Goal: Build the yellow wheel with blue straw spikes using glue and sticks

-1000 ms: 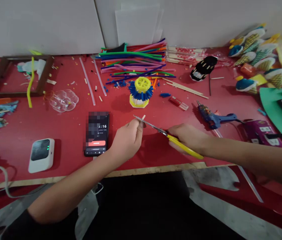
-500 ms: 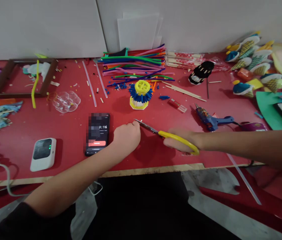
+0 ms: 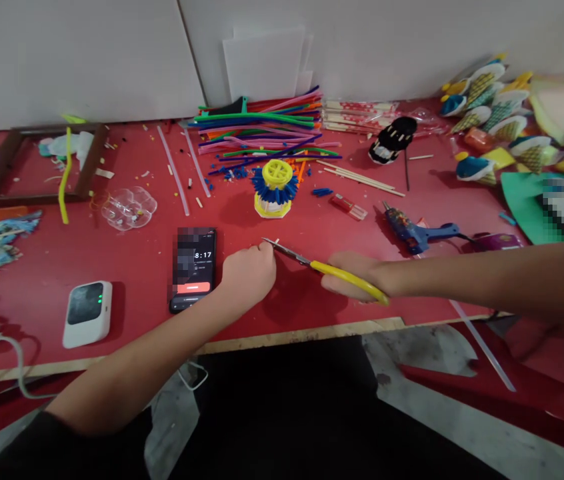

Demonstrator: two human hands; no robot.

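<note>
My right hand (image 3: 352, 273) is wrapped round the yellow handles of a pair of scissors (image 3: 298, 256). The blades point left and reach the fingertips of my left hand (image 3: 249, 272). That hand is closed in a pinch, and a tiny pale bit (image 3: 276, 241) shows at the blades beside it; what else the fingers hold is hidden. Just beyond the blades stands a small model (image 3: 276, 189) with a yellow wheel-like top, a ring of blue spikes and a yellow-edged base. A phone (image 3: 195, 267) with a running timer lies left of my left hand.
Colourful pipe cleaners (image 3: 262, 127) lie piled at the back. A blue glue gun (image 3: 415, 230) rests on the right, near wooden sticks (image 3: 362, 177) and a black model (image 3: 393, 140). Leftward are a brown frame (image 3: 89, 163), a clear flower-shaped tray (image 3: 129, 208) and a white device (image 3: 88, 313).
The view has shifted slightly, so most things sit a little further left. Both hands and the scissors keep nearly the same pose. The phone timer has advanced by one second.
</note>
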